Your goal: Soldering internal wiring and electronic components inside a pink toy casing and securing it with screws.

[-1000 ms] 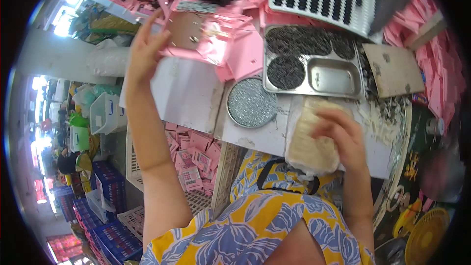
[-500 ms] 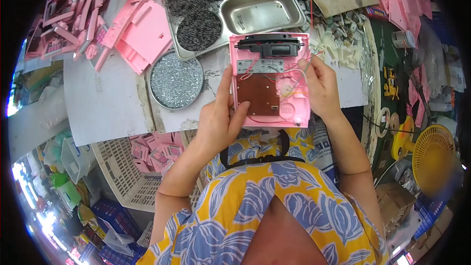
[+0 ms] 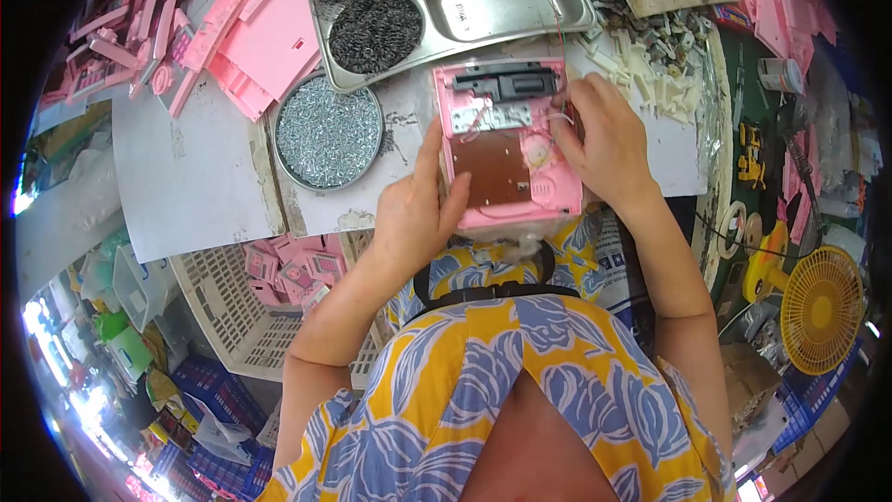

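Note:
A pink plastic housing point(image 3: 480, 216) lies open side up in front of me on the table's near edge. In it are a black elongated part point(image 3: 506, 84), a shiny metal plate point(image 3: 488, 118), a brown board point(image 3: 497, 172) and a small round pale part point(image 3: 537, 151). My left hand point(image 3: 413, 214) holds the housing's left side, fingers along the edge and thumb at the board. At the upper right corner, my right hand point(image 3: 609, 139) has its fingers bent together over thin wires point(image 3: 560, 115); its fingertips are partly hidden.
Beyond the housing stands a metal compartment tray point(image 3: 502, 5) with dark springs. A round dish of small shiny metal parts point(image 3: 328, 130) sits left. Pink plastic pieces point(image 3: 269, 37) are heaped at far left, white pieces point(image 3: 650, 84) at right. Below hangs a crate point(image 3: 232, 316); a yellow fan point(image 3: 818, 311) stands right.
The housing has tilted a little and glare now brightens its metal plate. My right hand has turned inward, its fingers curling over the housing's upper right corner. My left hand keeps its hold.

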Available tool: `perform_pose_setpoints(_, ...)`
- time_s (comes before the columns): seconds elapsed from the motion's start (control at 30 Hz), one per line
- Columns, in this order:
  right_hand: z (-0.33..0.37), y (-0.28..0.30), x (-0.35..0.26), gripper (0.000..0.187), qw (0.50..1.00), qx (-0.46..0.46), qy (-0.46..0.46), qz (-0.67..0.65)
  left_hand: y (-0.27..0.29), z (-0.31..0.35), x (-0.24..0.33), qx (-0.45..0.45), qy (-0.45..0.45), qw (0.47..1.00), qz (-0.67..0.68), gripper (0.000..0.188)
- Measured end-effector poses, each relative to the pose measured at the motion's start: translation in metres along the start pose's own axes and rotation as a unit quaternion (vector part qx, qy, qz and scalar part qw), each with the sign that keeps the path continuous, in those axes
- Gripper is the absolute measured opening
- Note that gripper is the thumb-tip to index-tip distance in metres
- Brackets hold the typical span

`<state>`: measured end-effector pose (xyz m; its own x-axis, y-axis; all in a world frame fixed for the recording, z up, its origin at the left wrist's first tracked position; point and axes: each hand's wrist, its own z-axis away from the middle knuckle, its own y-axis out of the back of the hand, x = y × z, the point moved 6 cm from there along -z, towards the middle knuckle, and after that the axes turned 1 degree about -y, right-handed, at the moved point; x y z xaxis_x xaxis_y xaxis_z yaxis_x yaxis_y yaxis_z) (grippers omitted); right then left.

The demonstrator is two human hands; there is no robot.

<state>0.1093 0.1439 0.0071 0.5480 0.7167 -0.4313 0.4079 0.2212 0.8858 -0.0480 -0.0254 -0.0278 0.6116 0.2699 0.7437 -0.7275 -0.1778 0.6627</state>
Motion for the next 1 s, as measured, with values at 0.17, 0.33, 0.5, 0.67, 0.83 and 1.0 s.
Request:
perform_pose_setpoints(0.17,0.002,-0.001,0.001,0.022,1.000,0.007,-0.011,0.007,0.030,-0.044,0.000,0.037,0.022,0.995,0.087,0.064)
perform_pose_setpoints(0.33,0.003,-0.004,0.003,0.023,1.000,0.011,-0.001,0.010,0.029,-0.070,-0.015,0.029,0.084,0.976,0.198,0.068)
perform_pose_setpoints(0.5,0.002,-0.003,0.002,0.024,1.000,0.016,0.000,-0.004,0.043,-0.081,-0.028,0.052,0.157,0.966,0.200,0.062)
perform_pose_setpoints(0.67,-0.001,-0.001,0.008,0.019,0.999,0.001,0.003,-0.054,0.046,-0.090,-0.034,0.070,0.109,0.982,0.135,0.048)
perform_pose_setpoints(0.83,-0.001,0.008,0.024,0.014,0.964,-0.031,-0.026,-0.263,0.065,-0.067,0.006,0.061,0.029,0.998,0.013,0.031)
perform_pose_setpoints(1.0,0.011,0.008,0.011,0.013,0.953,-0.005,-0.086,-0.291,0.021,-0.027,0.074,-0.047,-0.096,0.989,0.101,0.017)
